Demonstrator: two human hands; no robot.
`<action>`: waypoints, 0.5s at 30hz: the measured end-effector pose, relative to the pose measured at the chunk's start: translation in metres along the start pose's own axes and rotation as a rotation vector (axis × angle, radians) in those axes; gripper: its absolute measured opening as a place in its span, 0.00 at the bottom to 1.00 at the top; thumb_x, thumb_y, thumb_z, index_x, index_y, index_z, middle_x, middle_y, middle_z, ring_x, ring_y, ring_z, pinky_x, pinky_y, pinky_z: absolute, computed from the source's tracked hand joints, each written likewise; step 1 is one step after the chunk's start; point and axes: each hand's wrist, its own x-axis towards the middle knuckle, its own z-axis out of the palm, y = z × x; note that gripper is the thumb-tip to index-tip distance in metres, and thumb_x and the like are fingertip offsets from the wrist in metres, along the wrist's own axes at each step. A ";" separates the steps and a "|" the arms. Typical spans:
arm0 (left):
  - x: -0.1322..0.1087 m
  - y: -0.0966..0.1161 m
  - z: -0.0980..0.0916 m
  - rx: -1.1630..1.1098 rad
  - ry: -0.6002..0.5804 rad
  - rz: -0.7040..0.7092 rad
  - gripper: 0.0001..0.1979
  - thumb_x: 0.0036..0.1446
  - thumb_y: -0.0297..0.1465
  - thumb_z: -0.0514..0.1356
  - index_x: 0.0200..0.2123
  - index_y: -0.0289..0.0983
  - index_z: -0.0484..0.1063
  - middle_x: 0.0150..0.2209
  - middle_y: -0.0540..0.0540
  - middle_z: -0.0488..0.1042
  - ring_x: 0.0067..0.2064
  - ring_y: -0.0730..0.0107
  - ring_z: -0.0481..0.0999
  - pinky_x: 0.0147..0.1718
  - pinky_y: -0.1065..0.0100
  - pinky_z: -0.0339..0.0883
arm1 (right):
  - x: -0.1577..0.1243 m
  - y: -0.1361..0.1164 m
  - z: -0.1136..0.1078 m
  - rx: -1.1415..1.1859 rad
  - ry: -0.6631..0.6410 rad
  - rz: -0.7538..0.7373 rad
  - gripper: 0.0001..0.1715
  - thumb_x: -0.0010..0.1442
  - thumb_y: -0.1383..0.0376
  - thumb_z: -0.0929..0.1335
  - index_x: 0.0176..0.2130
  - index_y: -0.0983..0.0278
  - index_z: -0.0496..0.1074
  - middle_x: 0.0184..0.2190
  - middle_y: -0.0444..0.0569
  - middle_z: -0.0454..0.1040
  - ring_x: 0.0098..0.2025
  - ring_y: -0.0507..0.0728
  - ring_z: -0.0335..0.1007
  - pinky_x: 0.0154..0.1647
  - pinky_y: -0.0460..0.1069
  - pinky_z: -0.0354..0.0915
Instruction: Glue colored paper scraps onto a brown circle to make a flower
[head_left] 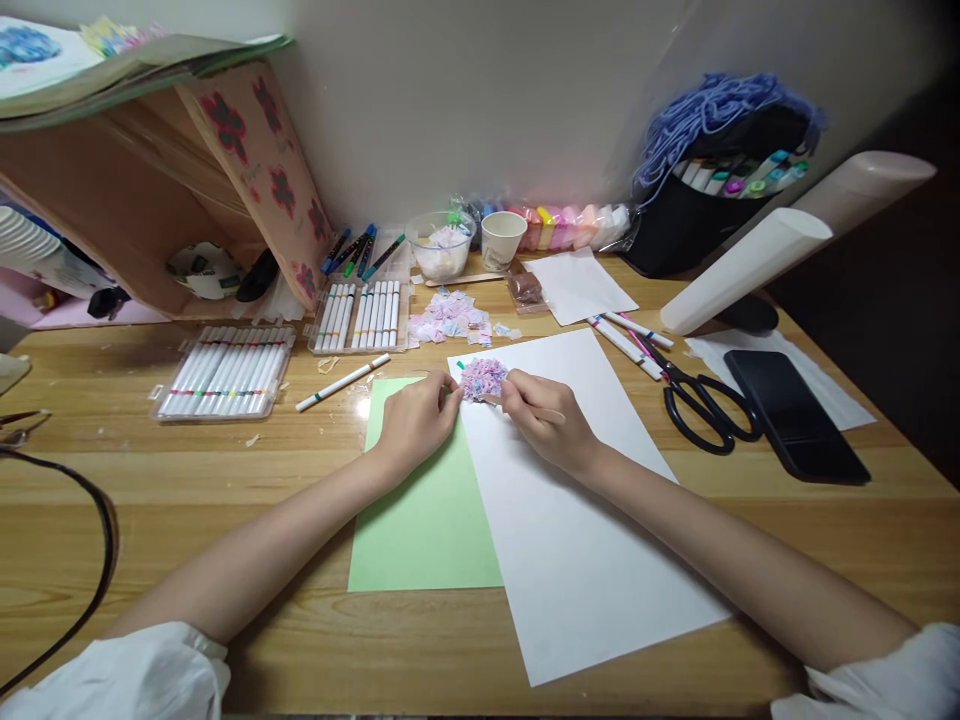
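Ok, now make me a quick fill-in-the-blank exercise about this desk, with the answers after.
1. The right hand holds a slim wooden ____.
2. The large white sheet overlaps a sheet that is coloured ____.
3. Beside the scissors lies a black ____.

Missing words: stick; green; phone.
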 end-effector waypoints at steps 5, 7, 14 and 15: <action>0.000 -0.001 0.000 0.000 0.001 0.008 0.11 0.61 0.37 0.51 0.36 0.40 0.70 0.28 0.49 0.75 0.29 0.66 0.72 0.25 0.69 0.49 | 0.022 -0.010 0.001 0.048 -0.021 0.170 0.23 0.66 0.59 0.57 0.20 0.61 0.52 0.14 0.39 0.54 0.18 0.49 0.51 0.23 0.47 0.48; 0.000 -0.002 0.000 0.000 -0.001 0.010 0.11 0.61 0.37 0.51 0.36 0.40 0.71 0.28 0.49 0.75 0.30 0.66 0.73 0.25 0.69 0.49 | 0.031 -0.012 0.004 0.054 -0.010 0.222 0.25 0.66 0.58 0.57 0.19 0.62 0.53 0.13 0.39 0.54 0.18 0.49 0.51 0.22 0.47 0.47; 0.000 -0.002 -0.001 0.022 -0.011 0.012 0.11 0.61 0.37 0.51 0.37 0.39 0.71 0.29 0.48 0.76 0.31 0.65 0.74 0.25 0.69 0.50 | 0.044 -0.018 0.004 0.088 0.006 0.263 0.28 0.65 0.56 0.59 0.17 0.62 0.51 0.12 0.39 0.55 0.17 0.49 0.52 0.22 0.47 0.48; 0.000 -0.002 -0.001 0.024 -0.011 0.014 0.11 0.61 0.36 0.51 0.37 0.40 0.71 0.29 0.48 0.76 0.32 0.65 0.74 0.25 0.69 0.51 | 0.042 -0.017 0.000 0.114 0.027 0.260 0.29 0.65 0.56 0.59 0.16 0.62 0.52 0.11 0.39 0.55 0.18 0.49 0.54 0.22 0.47 0.49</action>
